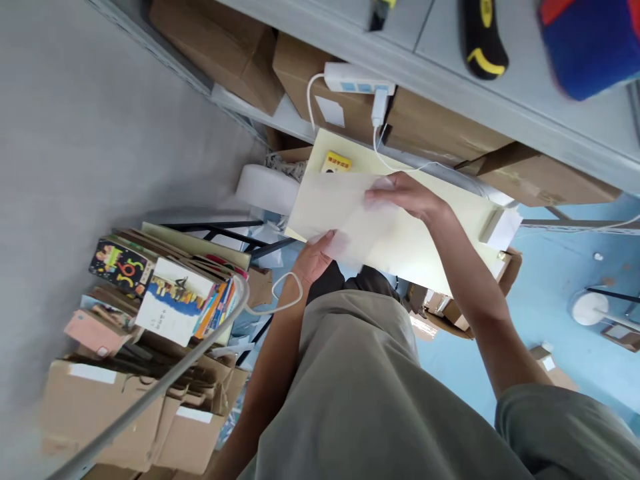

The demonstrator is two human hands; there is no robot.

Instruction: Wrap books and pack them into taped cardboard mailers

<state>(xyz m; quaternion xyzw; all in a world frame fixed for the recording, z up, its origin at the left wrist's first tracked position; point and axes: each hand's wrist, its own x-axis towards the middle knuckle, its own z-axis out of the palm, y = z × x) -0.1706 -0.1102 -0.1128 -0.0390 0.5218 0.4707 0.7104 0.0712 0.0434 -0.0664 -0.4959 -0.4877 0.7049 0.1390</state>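
A pale, see-through plastic bag (345,203) lies flat on a cream tabletop (450,220). My left hand (315,257) grips the bag's near edge, with the thumb under the film. My right hand (405,195) lies on the bag's far side, fingers stretched flat and partly beneath the film. A small yellow packet (336,162) sits on the table just beyond the bag. The view is rolled sideways, and my grey-green shirt fills the lower middle.
A cart (165,293) stacked with books and folded cardboard stands on the left. A white power strip (357,79) with a cable hangs on grey shelving packed with brown boxes (440,130). A white foam roll (267,189) lies by the table's end. The floor is blue.
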